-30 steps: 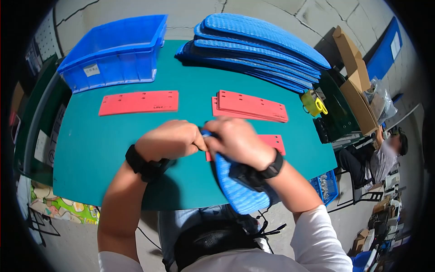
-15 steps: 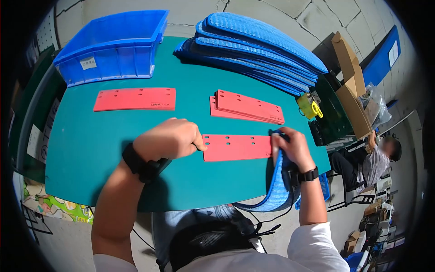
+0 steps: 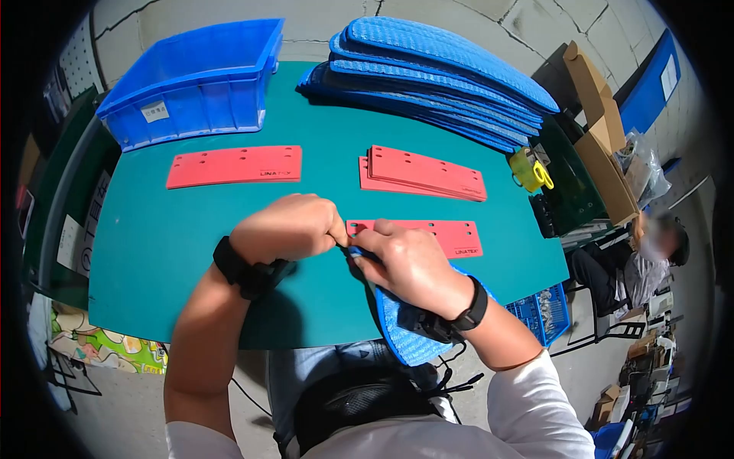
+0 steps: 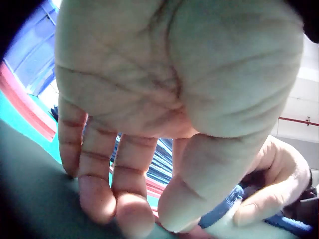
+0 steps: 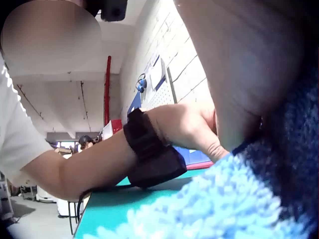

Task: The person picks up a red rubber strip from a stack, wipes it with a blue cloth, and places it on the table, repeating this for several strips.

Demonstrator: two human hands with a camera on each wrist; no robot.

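At the near edge of the bench (image 3: 153, 252), back from the 3 o'clock to the 9 o'clock end of the red strip (image 3: 428, 229): right hand (image 3: 413, 268), pinching a corner of the blue pad (image 3: 401, 336) against left hand (image 3: 287, 228), which is curled with its thumb on that end. Pad and strip likely being matched there. Only from the left wrist, thumb tip beside pad; only from the head, the pad stack (image 3: 443, 69) at 12 o'clock.

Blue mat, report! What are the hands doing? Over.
Right hand pinching mat end. Left hand curled, thumb at same end, grip unclear. Mat droops off table edge, red strip just behind hands. Nothing in the way.
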